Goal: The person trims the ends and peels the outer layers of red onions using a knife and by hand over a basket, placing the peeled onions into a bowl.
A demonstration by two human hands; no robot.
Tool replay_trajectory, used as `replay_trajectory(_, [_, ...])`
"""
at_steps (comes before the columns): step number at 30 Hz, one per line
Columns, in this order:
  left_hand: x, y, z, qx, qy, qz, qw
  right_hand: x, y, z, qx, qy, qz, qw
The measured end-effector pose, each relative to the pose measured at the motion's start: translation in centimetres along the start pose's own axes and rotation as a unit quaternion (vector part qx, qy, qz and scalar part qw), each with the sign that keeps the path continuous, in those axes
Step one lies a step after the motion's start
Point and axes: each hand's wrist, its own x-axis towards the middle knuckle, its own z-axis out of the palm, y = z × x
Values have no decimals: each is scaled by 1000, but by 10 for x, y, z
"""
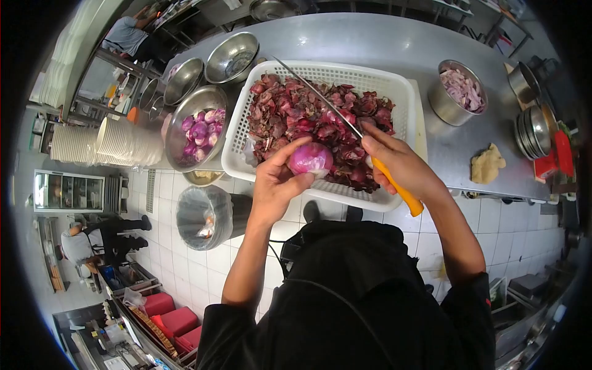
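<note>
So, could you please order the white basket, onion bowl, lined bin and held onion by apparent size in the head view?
1. White basket
2. Onion bowl and lined bin: too alike to rank
3. Held onion

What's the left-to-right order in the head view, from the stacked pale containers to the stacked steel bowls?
Stacked pale containers, bowl of purple onions, left hand, held onion, right hand, steel pot, stacked steel bowls.

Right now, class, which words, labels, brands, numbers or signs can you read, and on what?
None readable.
No lettering shows on the orange-handled steel knife or white perforated plastic basket.
Any print on the pale stacked containers is too small or blurred to read.
</note>
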Motion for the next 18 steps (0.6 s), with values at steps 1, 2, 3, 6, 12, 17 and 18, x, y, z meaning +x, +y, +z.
replay_trajectory(1, [1, 0, 1, 8, 6, -1, 1000, -1, 1, 2, -2, 4, -13, 1000])
replay_trajectory(2, [2, 0, 2, 17, 12, -3, 1000, -2, 1, 3, -5, 8, -26, 1000])
replay_trajectory(3, [2, -1, 2, 25, 15, -1, 1000, -5, 0, 4, -6, 1, -43, 999])
replay_trajectory(6, [4, -4, 3, 39, 14, 3, 999, -2, -2, -2, 2, -15, 0, 1000])
replay_trajectory(12, [9, 5, 14, 74, 3, -7, 997, -13, -3, -2, -18, 5, -18, 1000])
replay_trajectory(17, [13, 7, 17, 80, 8, -36, 996, -41, -9, 12, -189, -1, -211, 959])
replay_trajectory(18, [13, 6, 16, 103, 12, -29, 994, -46, -14, 16, -202, -8, -226, 953])
